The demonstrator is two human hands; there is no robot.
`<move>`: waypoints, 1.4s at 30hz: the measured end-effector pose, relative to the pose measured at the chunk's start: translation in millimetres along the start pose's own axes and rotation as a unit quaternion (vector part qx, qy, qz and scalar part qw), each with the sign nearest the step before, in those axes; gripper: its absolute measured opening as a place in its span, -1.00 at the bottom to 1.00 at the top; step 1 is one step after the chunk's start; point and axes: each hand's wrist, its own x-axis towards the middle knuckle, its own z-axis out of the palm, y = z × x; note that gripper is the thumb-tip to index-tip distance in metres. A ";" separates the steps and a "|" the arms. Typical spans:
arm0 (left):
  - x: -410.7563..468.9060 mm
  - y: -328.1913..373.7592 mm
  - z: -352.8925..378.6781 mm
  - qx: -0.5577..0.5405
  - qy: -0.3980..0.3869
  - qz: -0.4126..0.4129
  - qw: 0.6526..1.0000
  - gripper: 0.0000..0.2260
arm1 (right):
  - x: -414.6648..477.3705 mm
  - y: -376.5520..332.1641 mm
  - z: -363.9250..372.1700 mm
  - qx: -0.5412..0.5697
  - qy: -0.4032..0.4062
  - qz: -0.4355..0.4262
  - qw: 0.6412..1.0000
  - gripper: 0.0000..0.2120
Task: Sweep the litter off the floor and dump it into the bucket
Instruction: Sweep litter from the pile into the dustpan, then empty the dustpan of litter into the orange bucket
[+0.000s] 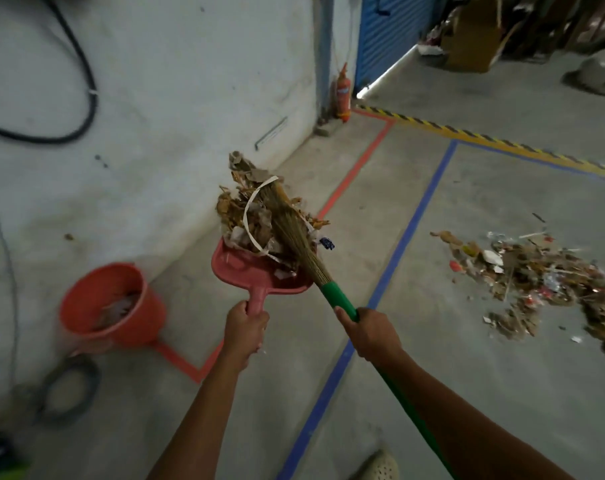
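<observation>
Right grip (370,336) clasps broom (339,296), left grip (247,323) clasps dustpan (256,271), litter (249,209) heaped just beyond.

One wide-angle view, worn on the person's head, looks forward and steeply down onto the floor (467,393). Both forearms enter from the bottom edge. The left hand (246,322) on the dustpan (249,271) and the right hand (372,332) on the broom (339,296) sit mid-frame, close to the lens. The wall (173,98) fills the upper left, the bucket (148,317) the lower left, and a blue shutter (387,32) stands far off at the top.
</observation>
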 end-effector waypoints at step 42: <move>203.9 -161.7 -413.8 -0.128 0.253 -0.252 0.925 -0.85 | 168.0 -457.4 297.1 -0.212 -0.275 -0.190 0.918 -0.56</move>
